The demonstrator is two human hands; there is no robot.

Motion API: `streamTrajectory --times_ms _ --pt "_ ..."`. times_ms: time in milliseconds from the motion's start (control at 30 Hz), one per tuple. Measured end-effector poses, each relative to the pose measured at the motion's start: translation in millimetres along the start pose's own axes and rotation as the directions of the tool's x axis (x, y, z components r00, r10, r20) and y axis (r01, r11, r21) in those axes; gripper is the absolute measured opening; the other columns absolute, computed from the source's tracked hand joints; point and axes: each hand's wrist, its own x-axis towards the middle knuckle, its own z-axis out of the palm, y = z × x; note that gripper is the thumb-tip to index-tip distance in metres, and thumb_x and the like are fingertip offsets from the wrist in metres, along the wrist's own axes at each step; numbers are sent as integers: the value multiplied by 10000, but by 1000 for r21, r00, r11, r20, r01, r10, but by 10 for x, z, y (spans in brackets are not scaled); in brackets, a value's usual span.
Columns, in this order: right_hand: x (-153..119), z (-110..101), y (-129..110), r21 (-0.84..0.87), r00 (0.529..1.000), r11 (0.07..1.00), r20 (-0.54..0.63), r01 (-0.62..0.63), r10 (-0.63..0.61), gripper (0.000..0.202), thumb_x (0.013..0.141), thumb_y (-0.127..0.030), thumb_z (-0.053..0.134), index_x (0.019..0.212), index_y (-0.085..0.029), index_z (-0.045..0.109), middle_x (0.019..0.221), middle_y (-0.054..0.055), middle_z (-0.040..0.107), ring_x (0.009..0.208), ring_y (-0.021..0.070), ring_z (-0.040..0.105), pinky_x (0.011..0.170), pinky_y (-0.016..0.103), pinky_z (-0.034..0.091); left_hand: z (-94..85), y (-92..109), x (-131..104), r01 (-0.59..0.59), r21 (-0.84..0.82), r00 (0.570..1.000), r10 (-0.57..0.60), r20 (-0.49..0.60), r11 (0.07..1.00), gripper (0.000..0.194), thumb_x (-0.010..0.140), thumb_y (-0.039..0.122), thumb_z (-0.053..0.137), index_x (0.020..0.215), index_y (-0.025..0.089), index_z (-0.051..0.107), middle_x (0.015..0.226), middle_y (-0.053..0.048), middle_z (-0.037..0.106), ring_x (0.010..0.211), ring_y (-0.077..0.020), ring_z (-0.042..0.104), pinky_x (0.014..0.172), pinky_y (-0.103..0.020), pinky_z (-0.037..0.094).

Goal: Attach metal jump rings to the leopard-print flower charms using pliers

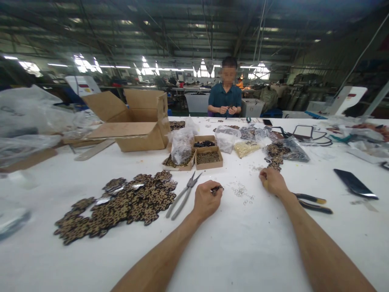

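My left hand (208, 201) is closed around a small dark patterned piece (216, 190). Grey long-nosed pliers (183, 197) lie just left of it, beside a wide spread of leopard-patterned pieces (127, 205). Small metal rings (241, 192) are scattered on the white table between my hands. At the near end of a smaller pile of leopard-patterned pieces (277, 154), my right hand (273, 181) has its fingertips together; what they hold, if anything, is too small to make out. Pliers with black and yellow handles (313, 202) lie right of my right wrist, partly hidden by it.
Small boxes (209, 163) of beads and clear bags (226, 138) stand beyond my hands. An open cardboard box (142, 136) is at the back left, a phone (355, 183) at the right. Across the table (243, 251), a person (225, 97) holds something small.
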Motion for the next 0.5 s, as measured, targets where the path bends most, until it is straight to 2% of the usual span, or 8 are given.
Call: streamTrajectory --times_ms 167,267,500 --pt "46 25 58 4 1000 1000 -1 -30 30 163 853 -248 620 942 -170 733 896 96 737 827 210 664 715 267 433 10 -33 -1 18 -30 1000 -18 6 999 143 836 230 617 840 176 749 837 -45 723 766 -153 639 664 -239 473" --pt "74 14 87 1 999 1000 36 -28 28 139 845 -242 621 856 -181 745 866 91 740 805 207 668 701 264 431 20 -55 5 47 -55 999 -46 18 997 132 817 228 632 834 180 755 828 -40 731 755 -154 643 651 -236 478" --pt "153 -6 133 -9 991 999 126 -36 37 121 801 -229 656 809 -154 750 806 114 742 761 219 663 652 270 411 56 -86 3 94 -101 995 -90 47 990 123 799 232 652 827 173 756 800 -34 737 735 -150 653 651 -232 490"
